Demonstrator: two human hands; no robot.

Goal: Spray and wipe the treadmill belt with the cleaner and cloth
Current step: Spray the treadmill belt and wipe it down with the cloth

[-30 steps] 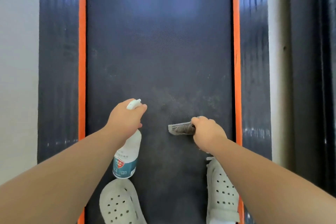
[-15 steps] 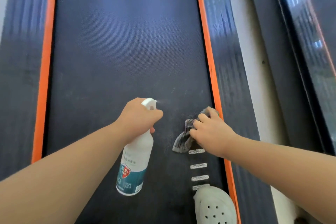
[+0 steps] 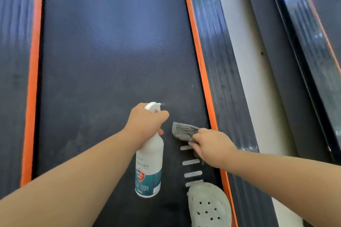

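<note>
The dark treadmill belt (image 3: 110,61) fills the middle of the view between two orange strips. My left hand (image 3: 145,121) grips the neck and trigger of a white spray bottle (image 3: 149,164) with a teal label, its nozzle pointing forward and to the right. A faint mist shows at the nozzle tip. My right hand (image 3: 212,149) holds a folded grey cloth (image 3: 184,131) against the belt near its right edge, just right of the bottle.
A pale perforated clog (image 3: 208,206) stands on the belt at the lower right, below several white dashes (image 3: 191,167). Dark ribbed side rails (image 3: 221,72) flank the belt. Further right lie a pale floor strip (image 3: 245,61) and another dark frame (image 3: 304,42).
The view has swung left to right across the belt. My right hand has flattened the cloth and moved it left toward the bottle. The left clog has left the view.
</note>
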